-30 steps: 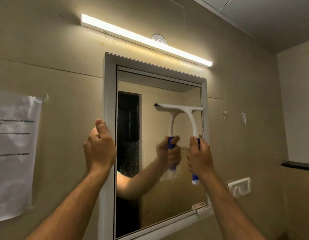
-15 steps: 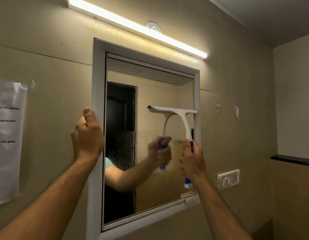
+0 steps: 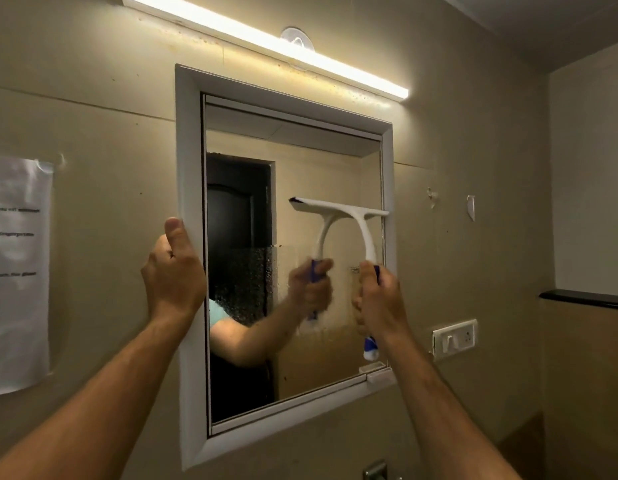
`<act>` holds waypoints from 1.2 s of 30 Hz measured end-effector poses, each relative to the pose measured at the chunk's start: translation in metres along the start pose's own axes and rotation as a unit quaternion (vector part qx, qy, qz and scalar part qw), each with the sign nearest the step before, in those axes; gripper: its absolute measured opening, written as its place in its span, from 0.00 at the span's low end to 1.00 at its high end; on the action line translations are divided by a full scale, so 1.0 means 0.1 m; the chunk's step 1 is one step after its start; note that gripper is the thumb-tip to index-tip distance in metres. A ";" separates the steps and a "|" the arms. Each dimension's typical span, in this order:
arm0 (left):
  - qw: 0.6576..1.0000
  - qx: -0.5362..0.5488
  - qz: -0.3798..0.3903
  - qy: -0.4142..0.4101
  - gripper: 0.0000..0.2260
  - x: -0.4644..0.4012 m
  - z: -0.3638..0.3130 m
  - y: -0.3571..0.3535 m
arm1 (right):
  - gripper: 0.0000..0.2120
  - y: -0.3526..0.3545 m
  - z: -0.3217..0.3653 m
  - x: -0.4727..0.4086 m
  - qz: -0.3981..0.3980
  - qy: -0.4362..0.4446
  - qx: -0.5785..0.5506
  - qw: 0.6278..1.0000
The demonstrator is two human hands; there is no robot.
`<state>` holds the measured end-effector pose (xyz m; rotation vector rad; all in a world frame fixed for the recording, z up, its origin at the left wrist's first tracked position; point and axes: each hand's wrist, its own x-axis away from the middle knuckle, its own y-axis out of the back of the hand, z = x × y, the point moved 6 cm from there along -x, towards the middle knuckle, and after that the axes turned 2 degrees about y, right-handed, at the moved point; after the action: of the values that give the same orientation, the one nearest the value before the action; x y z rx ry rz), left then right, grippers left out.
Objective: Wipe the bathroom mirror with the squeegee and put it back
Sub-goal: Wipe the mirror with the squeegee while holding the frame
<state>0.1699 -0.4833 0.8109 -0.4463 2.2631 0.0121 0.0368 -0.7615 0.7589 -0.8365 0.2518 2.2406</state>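
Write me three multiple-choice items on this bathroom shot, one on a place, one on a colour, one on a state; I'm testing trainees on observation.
1. Where is the left hand?
A. on the white mirror frame's left edge
B. on the wall switch
C. on the paper notice

2. What colour is the grip of the white plastic squeegee?
A. red
B. blue
C. green

3. What state is the long tube light above the mirror in?
A. off
B. covered
C. lit

Answers: 1 A, its fingers wrap the frame's left side. 2 B, blue shows around the right hand. 3 C, it glows brightly.
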 end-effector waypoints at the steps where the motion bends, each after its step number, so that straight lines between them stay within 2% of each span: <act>1: 1.000 -0.002 -0.001 0.000 0.27 0.00 0.00 0.00 | 0.14 0.01 -0.06 0.03 -0.004 0.008 0.018 1.000; 7: 1.000 0.007 0.001 -0.004 0.29 -0.01 0.04 -0.01 | 0.13 0.02 -0.54 0.43 -0.020 0.031 0.040 0.999; 12: 0.998 0.030 0.032 0.039 0.40 -0.04 0.13 -0.06 | 0.14 -0.13 -0.26 0.29 -0.008 0.016 0.019 1.000; 14: 0.998 0.035 0.039 0.039 0.41 -0.01 0.13 -0.06 | 0.14 -0.20 -0.13 0.22 -0.003 0.004 -0.004 1.000; 16: 0.998 0.041 0.032 0.036 0.40 0.02 0.12 -0.04 | 0.14 -0.25 -0.10 0.25 -0.002 0.006 0.003 1.000; 21: 0.997 0.058 0.031 0.035 0.36 0.07 0.11 -0.03 | 0.11 -0.37 -0.43 0.71 0.001 0.074 0.063 0.995; 25: 0.997 0.057 0.021 0.037 0.32 0.09 0.10 -0.02 | 0.10 -0.50 -0.46 0.83 0.015 0.061 0.035 0.997; 32: 0.998 0.044 0.030 0.045 0.30 0.10 0.09 -0.02 | 0.10 -0.73 0.09 0.48 0.036 0.057 0.040 0.997; 36: 0.998 0.043 0.038 0.039 0.29 0.11 0.11 -0.03 | 0.14 -0.81 -0.21 0.89 0.035 0.066 0.044 0.996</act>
<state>0.1721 -0.4883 0.7961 -0.3202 2.3454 -0.0654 0.0556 -0.6612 0.6914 -0.9414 0.4447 2.2241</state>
